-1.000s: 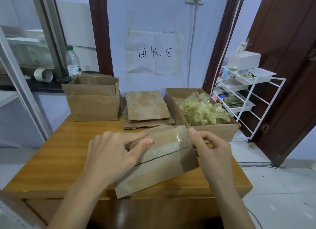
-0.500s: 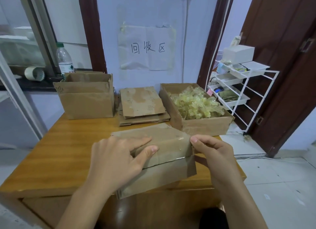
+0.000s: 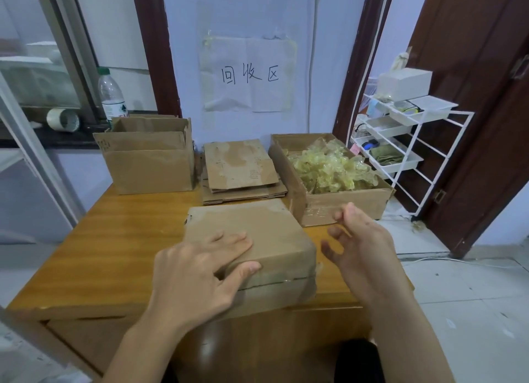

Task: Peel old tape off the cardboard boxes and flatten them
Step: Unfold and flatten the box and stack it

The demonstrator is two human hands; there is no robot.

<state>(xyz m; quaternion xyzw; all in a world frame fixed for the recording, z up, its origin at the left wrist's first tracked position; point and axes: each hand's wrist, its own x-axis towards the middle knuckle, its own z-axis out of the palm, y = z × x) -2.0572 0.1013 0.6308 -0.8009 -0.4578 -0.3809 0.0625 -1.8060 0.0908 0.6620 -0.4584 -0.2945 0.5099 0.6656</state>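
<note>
A closed brown cardboard box [image 3: 257, 228] lies near the front edge of the wooden table [image 3: 114, 254]. Glossy clear tape [image 3: 280, 276] runs along its front seam and wraps the right front corner. My left hand [image 3: 194, 274] lies on the box's near left part, fingers on top and thumb pressed on the front face. My right hand [image 3: 360, 245] hovers just right of the box, fingers spread and blurred, touching nothing I can make out. Behind the box lies a stack of flattened cardboard [image 3: 240, 168].
An open carton [image 3: 343, 208] at the back right holds crumpled yellowish tape [image 3: 329, 168]. Another open carton [image 3: 148, 171] stands at the back left. A water bottle [image 3: 111, 96] and a tape roll [image 3: 63, 120] sit on the sill. A white wire rack [image 3: 406, 142] stands right of the table.
My right hand has let go of the box's right top edge and moved off to the right with fingers spread. The tilted box now lies flat under my left hand.
</note>
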